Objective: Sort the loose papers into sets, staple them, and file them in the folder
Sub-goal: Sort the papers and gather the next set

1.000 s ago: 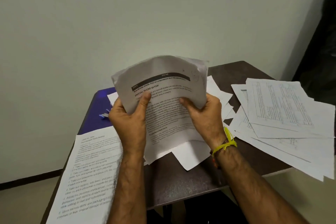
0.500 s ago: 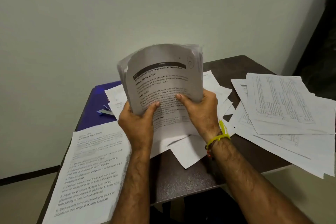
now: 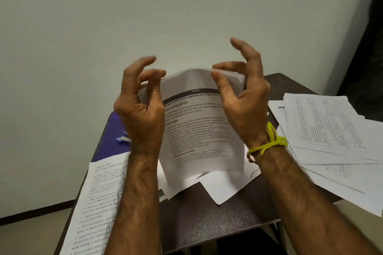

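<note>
Both hands' grip pinching upright paper set (image 3: 199, 126) top corners, left hand (image 3: 141, 107), right hand (image 3: 240, 97), loose sheets (image 3: 323, 130) beside

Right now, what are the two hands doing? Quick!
Left hand: pinching the upright paper stack at its top left corner.
Right hand: pinching the same stack's top right corner.

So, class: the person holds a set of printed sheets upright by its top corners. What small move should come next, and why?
Probably tap the set down on the table to square its edges. The left hand and right hand pinch only the top corners, the top bows, and the bottom edge sits on loose sheets, so it looks unready for stapling.
</note>
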